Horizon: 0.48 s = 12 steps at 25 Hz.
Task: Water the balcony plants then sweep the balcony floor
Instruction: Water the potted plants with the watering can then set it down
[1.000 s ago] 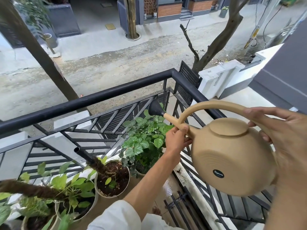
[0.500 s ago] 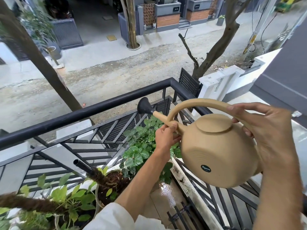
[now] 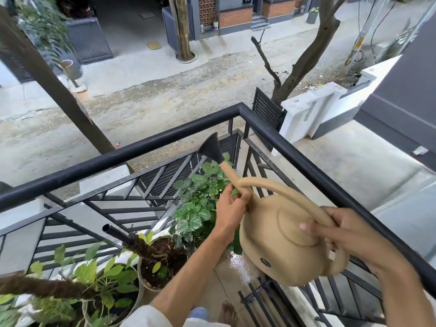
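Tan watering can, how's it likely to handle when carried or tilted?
The watering can looks like rigid moulded plastic, so probably stiff. Its bulbous body likely gets heavy and sloshy when filled; left hand grips the spout and right hand the handle. The smooth, possibly wet surface may be slippery.

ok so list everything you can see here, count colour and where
tan plastic watering can: one, tan with a black rose, held over the balcony corner
black metal railing: one, black, around the corner
leafy green potted plant: one, green, in the corner below the spout
white pot of dark soil: one, white, left of that plant
pale-leaved potted plants: several, light green, lower left
wet tiled floor: one patch, beige, under the can
bare tree trunk: one, brown, beyond the railing
left hand: one, holds the spout
right hand: one, grips the handle
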Motion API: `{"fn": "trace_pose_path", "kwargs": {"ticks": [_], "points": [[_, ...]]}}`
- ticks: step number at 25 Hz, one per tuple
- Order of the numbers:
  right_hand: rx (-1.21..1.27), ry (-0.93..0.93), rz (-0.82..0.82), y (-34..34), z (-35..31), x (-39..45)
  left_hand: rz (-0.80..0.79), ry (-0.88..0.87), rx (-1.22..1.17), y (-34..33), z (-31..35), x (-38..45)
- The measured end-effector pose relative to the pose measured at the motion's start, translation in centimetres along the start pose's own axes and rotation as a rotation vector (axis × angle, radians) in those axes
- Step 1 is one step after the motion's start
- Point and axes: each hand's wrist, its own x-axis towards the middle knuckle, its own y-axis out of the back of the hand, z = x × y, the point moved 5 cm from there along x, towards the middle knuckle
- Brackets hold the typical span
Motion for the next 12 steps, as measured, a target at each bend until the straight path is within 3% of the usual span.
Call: {"fn": "trace_pose_path", "kwargs": {"ticks": [6,12], "points": [[-0.028,-0.194,-0.066,-5.4,9.4,-0.1,-0.224,-0.118,0.423,-4.0,-4.9,-3.5],[-0.024,-0.369,0.186,-10.6,20.3,-0.5,-0.379,0.009,0.668,-4.9,-12.9,-4.1]]}}
